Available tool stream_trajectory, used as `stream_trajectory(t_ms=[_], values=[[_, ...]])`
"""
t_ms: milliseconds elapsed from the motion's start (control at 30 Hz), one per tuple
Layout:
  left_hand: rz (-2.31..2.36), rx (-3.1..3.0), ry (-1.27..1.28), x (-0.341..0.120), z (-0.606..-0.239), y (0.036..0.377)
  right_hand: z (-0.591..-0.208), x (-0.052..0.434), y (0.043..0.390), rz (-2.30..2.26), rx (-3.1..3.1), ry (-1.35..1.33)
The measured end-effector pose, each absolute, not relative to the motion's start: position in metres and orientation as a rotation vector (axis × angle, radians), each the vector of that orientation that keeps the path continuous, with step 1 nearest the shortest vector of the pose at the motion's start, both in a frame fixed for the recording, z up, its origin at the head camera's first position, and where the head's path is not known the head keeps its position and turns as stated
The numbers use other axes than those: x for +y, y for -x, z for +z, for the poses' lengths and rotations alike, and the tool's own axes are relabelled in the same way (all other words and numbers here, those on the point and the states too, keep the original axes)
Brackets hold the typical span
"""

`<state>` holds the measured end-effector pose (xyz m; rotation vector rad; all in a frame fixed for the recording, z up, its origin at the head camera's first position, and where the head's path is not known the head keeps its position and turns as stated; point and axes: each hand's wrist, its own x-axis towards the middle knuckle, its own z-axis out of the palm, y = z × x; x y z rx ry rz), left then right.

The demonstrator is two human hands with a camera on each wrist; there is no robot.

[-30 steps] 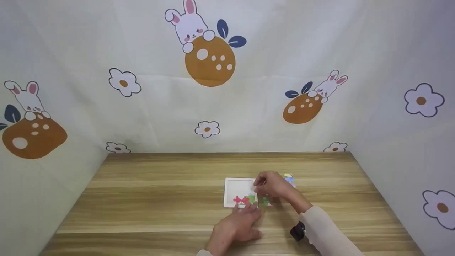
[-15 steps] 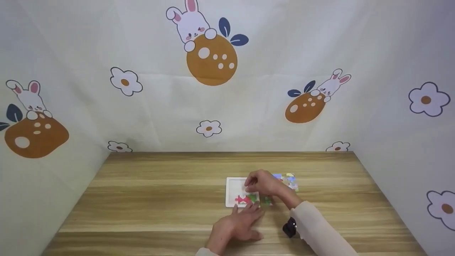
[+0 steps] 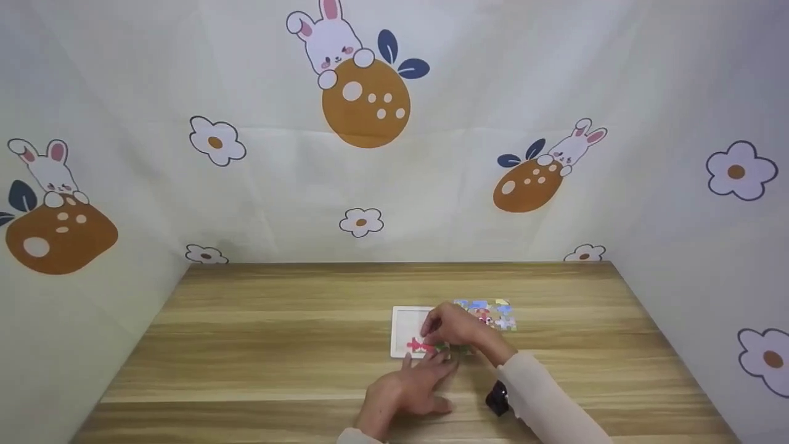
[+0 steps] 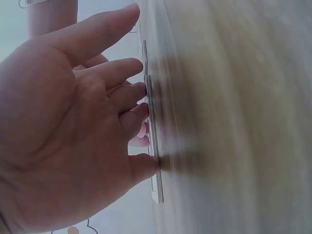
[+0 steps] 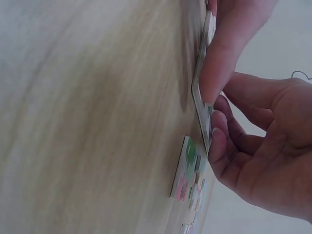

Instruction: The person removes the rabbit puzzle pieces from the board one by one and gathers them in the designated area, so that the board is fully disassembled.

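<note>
A white puzzle tray (image 3: 407,320) lies on the wooden table (image 3: 277,333), with red and green pieces (image 3: 422,346) set along its near edge. My left hand (image 3: 428,362) lies flat in front of it. Its straight fingers (image 4: 139,90) press the tray's near rim (image 4: 155,161). My right hand (image 3: 436,338) hovers over the tray's right part. Its curled fingers (image 5: 217,139) pinch a small puzzle piece down at the tray (image 5: 202,92), and the piece is almost hidden under them.
Several loose puzzle pieces (image 3: 490,313) lie in a cluster just right of the tray, and show edge-on (image 5: 187,170) in the right wrist view. Cloth walls printed with bunnies and flowers (image 3: 363,92) close off the table at the back and on both sides.
My right hand has moved left from the loose pieces to over the tray and lowered toward its near row, uncovering the loose pieces. My left hand has stayed on the tray's near edge.
</note>
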<state>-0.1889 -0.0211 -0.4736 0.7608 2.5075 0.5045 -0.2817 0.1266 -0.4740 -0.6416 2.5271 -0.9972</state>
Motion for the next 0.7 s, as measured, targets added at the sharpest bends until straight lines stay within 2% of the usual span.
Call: stream_trajectory(t_ms=[700], values=[[0.555, 2.514, -0.737, -0.022, -0.4769, 0.1879, -0.4732, 0.1238, 0.2804, -1.013, 2.507, 0.582]])
